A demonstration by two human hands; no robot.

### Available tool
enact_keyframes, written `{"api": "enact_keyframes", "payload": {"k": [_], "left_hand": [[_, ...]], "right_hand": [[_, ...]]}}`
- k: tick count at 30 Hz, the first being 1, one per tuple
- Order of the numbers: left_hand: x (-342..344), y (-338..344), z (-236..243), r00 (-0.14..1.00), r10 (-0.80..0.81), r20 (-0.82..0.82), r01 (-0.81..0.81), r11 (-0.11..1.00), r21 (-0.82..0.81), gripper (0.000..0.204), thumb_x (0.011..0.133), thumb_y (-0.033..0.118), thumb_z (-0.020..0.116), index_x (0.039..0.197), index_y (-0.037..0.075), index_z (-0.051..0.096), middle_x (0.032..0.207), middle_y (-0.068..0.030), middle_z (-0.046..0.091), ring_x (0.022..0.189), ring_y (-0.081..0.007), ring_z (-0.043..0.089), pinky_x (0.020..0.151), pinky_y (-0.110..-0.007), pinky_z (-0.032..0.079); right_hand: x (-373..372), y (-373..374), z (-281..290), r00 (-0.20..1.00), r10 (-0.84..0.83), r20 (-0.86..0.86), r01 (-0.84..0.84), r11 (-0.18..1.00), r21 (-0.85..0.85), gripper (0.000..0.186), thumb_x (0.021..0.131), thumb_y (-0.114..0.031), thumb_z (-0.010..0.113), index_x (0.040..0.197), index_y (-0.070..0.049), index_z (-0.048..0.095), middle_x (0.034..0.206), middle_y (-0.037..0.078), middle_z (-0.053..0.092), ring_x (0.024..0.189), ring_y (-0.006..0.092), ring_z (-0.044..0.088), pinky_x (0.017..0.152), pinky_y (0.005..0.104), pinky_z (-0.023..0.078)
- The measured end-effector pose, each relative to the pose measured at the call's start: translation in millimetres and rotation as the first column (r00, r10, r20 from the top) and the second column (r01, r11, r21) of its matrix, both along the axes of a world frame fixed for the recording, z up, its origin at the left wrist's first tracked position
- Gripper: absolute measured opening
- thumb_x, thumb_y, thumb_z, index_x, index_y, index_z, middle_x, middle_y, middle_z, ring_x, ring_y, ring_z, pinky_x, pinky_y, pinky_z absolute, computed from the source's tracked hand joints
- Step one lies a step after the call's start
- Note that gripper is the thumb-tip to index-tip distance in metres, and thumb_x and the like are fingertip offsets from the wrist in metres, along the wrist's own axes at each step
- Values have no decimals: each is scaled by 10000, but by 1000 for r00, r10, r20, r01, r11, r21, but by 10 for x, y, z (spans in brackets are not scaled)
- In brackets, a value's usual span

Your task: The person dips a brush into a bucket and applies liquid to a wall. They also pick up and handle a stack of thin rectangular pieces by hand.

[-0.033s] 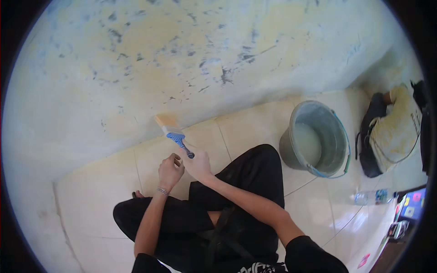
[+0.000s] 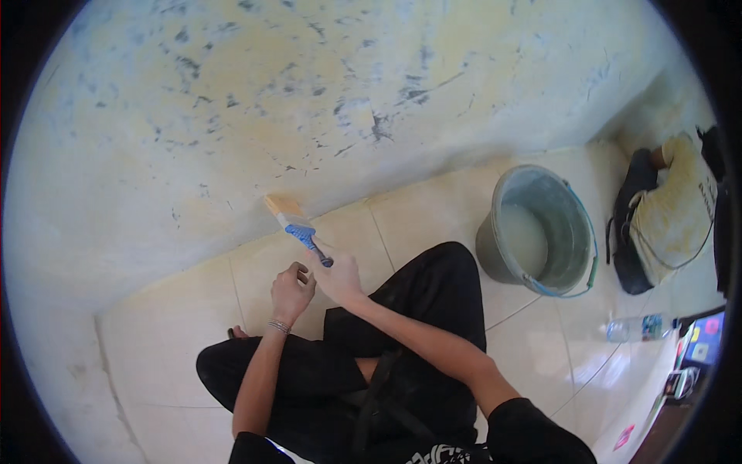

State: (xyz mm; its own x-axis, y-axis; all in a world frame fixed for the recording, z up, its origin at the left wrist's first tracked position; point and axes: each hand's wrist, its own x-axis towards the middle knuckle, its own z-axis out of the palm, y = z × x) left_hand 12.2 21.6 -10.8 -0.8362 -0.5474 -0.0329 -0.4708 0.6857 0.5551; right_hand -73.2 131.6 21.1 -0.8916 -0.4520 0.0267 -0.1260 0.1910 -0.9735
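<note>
My right hand (image 2: 340,274) is closed on a paintbrush (image 2: 297,232) with a blue-and-black handle and pale orange bristles, angled up toward the low part of a stained, flaking wall (image 2: 371,69). I cannot tell whether the bristle tips touch the wall. Just left of it, my left hand (image 2: 294,298) is raised, its fingers loosely bent and apart, with nothing visible in them. A grey bucket (image 2: 498,240) with pale liquid stands on the tiled floor (image 2: 410,224) to my right.
My crossed legs (image 2: 433,286) in black trousers lie below my hands. At the far right are a stained cream-and-black bundle (image 2: 668,216), not clearly identifiable, a plastic bottle (image 2: 638,329) lying on the floor, and some colourful objects (image 2: 703,340) at the rim. The wall meets another at the right corner.
The view has shifted very slightly. My hands and the brush stand almost exactly as before.
</note>
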Motion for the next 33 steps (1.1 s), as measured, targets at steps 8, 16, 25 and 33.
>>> {"api": "enact_keyframes", "payload": {"k": [8, 16, 25, 33], "left_hand": [[-11, 73, 65, 999, 21, 48, -20, 1000, -15, 298, 829, 326, 690, 918, 44, 650, 752, -89, 701, 721, -301, 675, 697, -424, 520], [5, 64, 79, 999, 46, 26, -46, 999, -5, 296, 832, 323, 708, 902, 37, 676, 747, -103, 696, 667, -249, 683, 638, -367, 529], [-8, 84, 128, 995, 64, 75, -65, 998, 10, 296, 831, 342, 691, 920, 62, 658, 759, -78, 702, 689, -260, 684, 676, -398, 528], [-39, 61, 0, 1000, -8, -3, 8, 1000, 8, 299, 854, 331, 673, 921, 40, 656, 743, -98, 696, 668, -253, 677, 652, -371, 530]], "right_hand": [[-202, 201, 140, 926, -214, 311, 294, 925, -240, 391, 888, -248, 672, 1188, 1, 650, 653, -35, 533, 550, 49, 423, 481, 267, 338], [-454, 319, 274, 866, -383, 321, 469, 844, -259, 391, 907, -240, 669, 1233, -26, 633, 610, -83, 417, 522, 18, 318, 447, 240, 250], [-456, 303, 303, 852, -346, 394, 464, 846, -261, 411, 912, -277, 677, 1288, -124, 612, 559, -110, 342, 481, 13, 280, 436, 248, 209], [16, 73, 38, 943, -236, 236, 305, 895, -324, 420, 960, -196, 604, 1338, -28, 538, 683, -111, 385, 580, 10, 318, 471, 228, 254]]}}
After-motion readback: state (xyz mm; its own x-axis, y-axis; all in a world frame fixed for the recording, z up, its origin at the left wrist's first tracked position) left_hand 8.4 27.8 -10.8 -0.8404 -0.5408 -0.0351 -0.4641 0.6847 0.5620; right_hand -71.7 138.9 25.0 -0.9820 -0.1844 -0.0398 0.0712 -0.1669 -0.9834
